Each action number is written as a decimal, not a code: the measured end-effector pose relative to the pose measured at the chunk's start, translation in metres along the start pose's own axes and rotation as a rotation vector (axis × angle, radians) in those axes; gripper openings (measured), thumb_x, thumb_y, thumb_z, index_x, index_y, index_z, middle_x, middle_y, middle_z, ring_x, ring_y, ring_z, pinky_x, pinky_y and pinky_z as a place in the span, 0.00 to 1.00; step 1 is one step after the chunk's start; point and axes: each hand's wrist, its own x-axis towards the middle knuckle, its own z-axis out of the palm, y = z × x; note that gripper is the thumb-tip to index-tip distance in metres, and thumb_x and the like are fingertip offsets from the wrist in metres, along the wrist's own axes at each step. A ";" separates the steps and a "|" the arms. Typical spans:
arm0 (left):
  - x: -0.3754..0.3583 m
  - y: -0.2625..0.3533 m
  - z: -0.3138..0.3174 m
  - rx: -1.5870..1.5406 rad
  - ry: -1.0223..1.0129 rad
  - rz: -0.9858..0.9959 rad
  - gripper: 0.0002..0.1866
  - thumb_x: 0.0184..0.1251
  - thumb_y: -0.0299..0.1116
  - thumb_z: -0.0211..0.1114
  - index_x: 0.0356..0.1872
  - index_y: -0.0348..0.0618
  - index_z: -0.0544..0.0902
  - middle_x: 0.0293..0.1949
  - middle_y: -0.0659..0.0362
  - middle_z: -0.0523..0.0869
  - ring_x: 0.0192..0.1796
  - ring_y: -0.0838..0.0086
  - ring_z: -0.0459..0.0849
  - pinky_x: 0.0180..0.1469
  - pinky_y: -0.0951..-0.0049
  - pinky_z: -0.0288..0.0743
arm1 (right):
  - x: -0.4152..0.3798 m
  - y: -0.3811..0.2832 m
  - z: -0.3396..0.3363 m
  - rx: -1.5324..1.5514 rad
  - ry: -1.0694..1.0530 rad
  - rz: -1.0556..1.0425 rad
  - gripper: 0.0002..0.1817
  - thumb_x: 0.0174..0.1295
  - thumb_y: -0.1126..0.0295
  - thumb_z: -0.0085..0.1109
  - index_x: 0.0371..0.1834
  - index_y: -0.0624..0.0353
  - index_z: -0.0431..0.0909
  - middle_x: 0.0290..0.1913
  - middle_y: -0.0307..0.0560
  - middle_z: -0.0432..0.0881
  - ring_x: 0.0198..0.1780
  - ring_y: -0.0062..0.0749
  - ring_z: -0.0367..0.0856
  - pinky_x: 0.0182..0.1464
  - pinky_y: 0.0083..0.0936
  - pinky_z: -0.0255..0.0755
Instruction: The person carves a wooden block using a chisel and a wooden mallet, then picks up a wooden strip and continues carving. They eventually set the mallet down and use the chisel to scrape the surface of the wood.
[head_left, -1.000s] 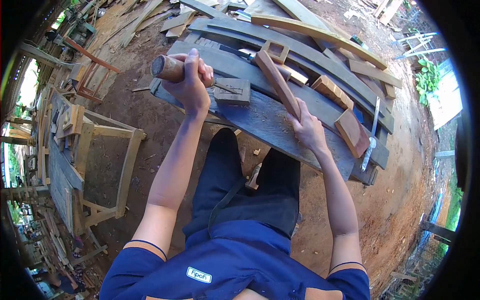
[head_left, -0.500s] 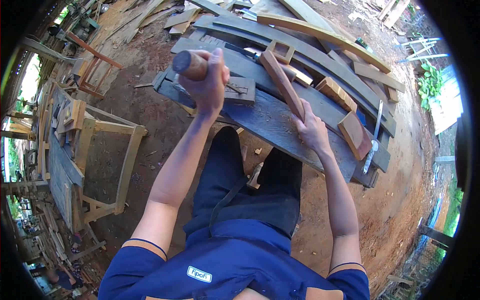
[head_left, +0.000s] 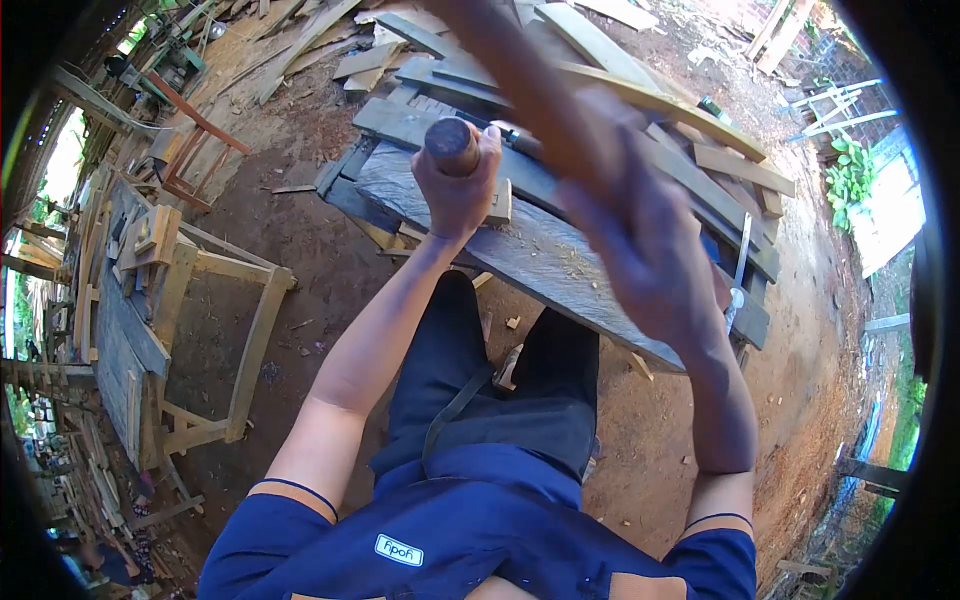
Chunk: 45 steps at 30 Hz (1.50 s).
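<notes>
My left hand is closed around the thick wooden handle of a chisel, held upright with its round butt end facing me. The blade is hidden below the fist. Under and beside that hand, a small wooden block lies on the bench plank, mostly covered by the fist. My right hand, blurred by motion, is raised close to the camera. It grips a long brown wooden stick, whose far end runs out of the top of the view.
Long boards lie stacked across the bench's far side. A metal ruler-like strip rests at the right end. To the left stand another wooden bench and a reddish wooden frame. Wood shavings lie on the plank.
My right hand has lifted the wooden stick up from the bench, toward the camera. My left hand has shifted right and slightly down with the chisel, now covering more of the block.
</notes>
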 end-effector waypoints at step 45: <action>0.018 0.024 -0.010 -0.341 0.060 -0.144 0.10 0.63 0.24 0.64 0.32 0.42 0.69 0.19 0.60 0.73 0.15 0.77 0.71 0.21 0.72 0.69 | -0.062 0.193 0.068 -0.412 -0.260 0.597 0.31 0.65 0.52 0.53 0.71 0.45 0.59 0.48 0.62 0.84 0.49 0.62 0.82 0.52 0.50 0.75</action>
